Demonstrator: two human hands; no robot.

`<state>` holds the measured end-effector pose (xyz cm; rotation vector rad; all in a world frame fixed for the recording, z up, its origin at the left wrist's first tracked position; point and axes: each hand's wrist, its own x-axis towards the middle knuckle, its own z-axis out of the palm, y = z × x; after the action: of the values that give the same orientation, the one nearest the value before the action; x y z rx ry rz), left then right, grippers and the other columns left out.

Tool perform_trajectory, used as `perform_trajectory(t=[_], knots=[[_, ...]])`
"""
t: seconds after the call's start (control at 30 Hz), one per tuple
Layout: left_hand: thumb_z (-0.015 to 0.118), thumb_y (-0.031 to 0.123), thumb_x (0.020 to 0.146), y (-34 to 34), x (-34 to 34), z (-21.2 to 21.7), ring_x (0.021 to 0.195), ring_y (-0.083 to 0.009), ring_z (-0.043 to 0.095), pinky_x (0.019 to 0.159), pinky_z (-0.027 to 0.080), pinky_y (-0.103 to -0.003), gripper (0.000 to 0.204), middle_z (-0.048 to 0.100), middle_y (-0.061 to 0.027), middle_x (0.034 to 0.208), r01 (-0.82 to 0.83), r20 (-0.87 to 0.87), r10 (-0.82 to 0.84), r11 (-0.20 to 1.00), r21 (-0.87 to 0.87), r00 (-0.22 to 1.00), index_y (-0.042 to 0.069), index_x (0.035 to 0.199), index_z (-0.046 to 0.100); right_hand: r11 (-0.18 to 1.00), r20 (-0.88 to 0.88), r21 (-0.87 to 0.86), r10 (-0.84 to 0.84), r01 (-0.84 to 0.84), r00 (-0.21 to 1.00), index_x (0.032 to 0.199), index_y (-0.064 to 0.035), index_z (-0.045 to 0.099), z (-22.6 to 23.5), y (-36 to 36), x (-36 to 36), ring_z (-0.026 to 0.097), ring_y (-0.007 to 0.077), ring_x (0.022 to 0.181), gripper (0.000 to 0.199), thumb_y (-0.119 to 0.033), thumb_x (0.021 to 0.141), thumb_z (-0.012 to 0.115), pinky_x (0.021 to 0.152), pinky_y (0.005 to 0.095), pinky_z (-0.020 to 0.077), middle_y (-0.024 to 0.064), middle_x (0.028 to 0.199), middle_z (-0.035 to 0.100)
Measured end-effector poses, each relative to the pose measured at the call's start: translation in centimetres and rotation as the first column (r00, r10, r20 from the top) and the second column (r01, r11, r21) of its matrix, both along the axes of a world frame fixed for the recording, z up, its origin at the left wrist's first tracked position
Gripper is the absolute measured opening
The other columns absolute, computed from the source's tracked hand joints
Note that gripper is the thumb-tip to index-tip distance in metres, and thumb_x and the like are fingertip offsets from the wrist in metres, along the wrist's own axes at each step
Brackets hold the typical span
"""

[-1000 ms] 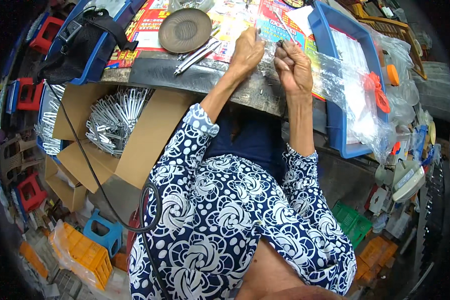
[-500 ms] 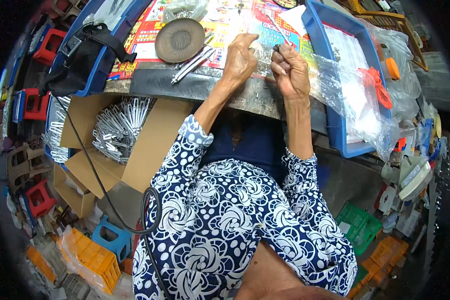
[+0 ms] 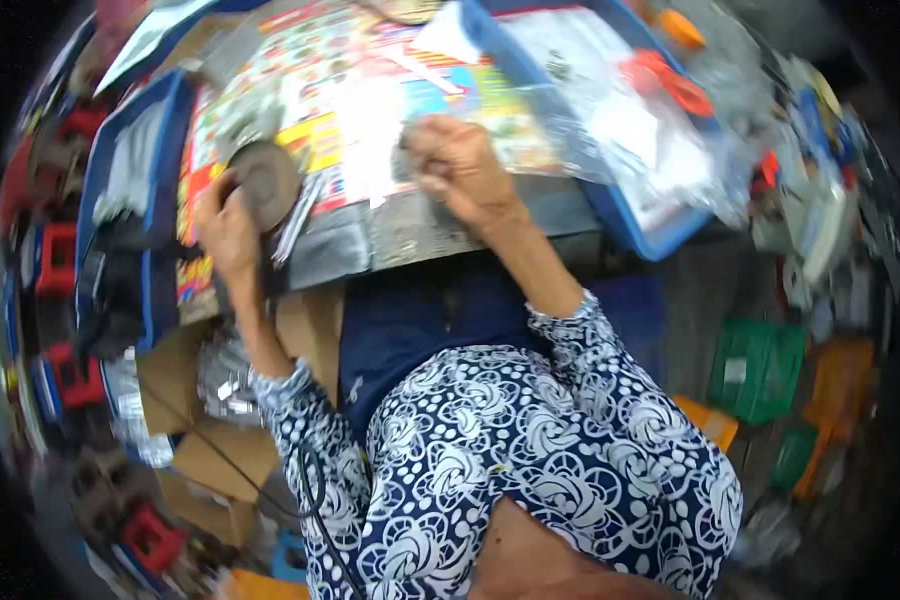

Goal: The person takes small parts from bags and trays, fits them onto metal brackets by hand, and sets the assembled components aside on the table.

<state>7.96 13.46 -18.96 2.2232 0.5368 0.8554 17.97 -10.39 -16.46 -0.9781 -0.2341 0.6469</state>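
My left hand (image 3: 232, 235) is beside the left rim of a round brown dish (image 3: 275, 188). Its fingers look apart but blurred, and whether they touch the dish I cannot tell. My right hand (image 3: 462, 170) is held closed over the bright papers on the table, fingertips pinched around a small dark thing (image 3: 407, 142) too blurred to name. Several thin silvery metal pieces (image 3: 298, 218) lie just right of the dish. Printed colourful sheets (image 3: 320, 140) cover the tabletop under both hands.
A blue tray (image 3: 660, 240) with white paper, clear plastic and a red tie stands on the right. Another blue tray (image 3: 160, 240) is at the left, a black strapped bag (image 3: 115, 285) over it. Below the table edge sits a cardboard box (image 3: 310, 325) of metal pieces; a black cable (image 3: 235, 460) hangs nearby.
My left hand has moved left, from near the right hand to the dish. My right hand remains closed. The whole view has shifted and blurred.
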Motion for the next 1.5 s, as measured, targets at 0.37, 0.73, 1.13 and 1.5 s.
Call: perform_trajectory(t=[0.37,0.73,1.13,1.5], knots=[[0.049,0.003,0.077,-6.6,6.9,3.8,0.081,-0.0139,0.055,0.076,0.042,-0.024,0.023,0.06,-0.0096,0.088,0.363,0.057,-0.361,0.897,-0.253,0.931,-0.003,0.097,0.057,0.958,-0.135,0.288,0.049,-0.008,0.99,0.078,0.0034,0.05,2.3,-3.5,-2.5,0.03,0.0036,0.044,0.01,-0.006,0.081,0.053,0.037,0.0163,0.0287,0.0,0.056,0.039],[0.05,0.005,0.076,-7.9,11.0,2.4,0.079,-0.017,0.057,0.073,0.043,-0.027,0.022,0.061,-0.0122,0.086,0.526,-0.32,-0.551,0.834,-0.167,0.771,-0.004,0.095,0.056,0.962,-0.255,0.269,0.109,-0.038,0.961,0.078,0.0036,0.049,1.3,-4.0,-5.0,0.03,0.0028,0.044,0.013,-0.008,0.082,0.051,0.036,0.0154,0.0283,-0.0009,0.057,0.037],[0.047,-0.006,0.067,-9.7,10.8,0.4,0.081,-0.0308,0.054,0.071,0.045,-0.036,0.039,0.053,-0.0186,0.092,0.68,-0.317,-0.664,0.729,-0.074,0.677,0.004,0.104,0.053,0.973,-0.255,0.211,0.146,-0.093,0.956,0.08,0.0043,0.05,1.7,-3.0,-6.1,0.031,0.0031,0.044,0.01,-0.006,0.081,0.052,0.036,0.0153,0.0292,0.0009,0.058,0.041],[0.038,-0.012,0.065,-11.0,10.3,-0.2,0.074,-0.0265,0.056,0.067,0.045,-0.033,0.043,0.057,-0.0156,0.083,0.753,-0.167,-0.781,0.625,-0.208,0.602,0.001,0.103,0.054,0.976,-0.242,0.2,0.138,-0.09,0.96,0.083,0.0036,0.051,1.6,-2.1,-4.7,0.032,0.0018,0.045,0.011,-0.007,0.081,0.052,0.037,0.014,0.0309,0.0002,0.059,0.042]])
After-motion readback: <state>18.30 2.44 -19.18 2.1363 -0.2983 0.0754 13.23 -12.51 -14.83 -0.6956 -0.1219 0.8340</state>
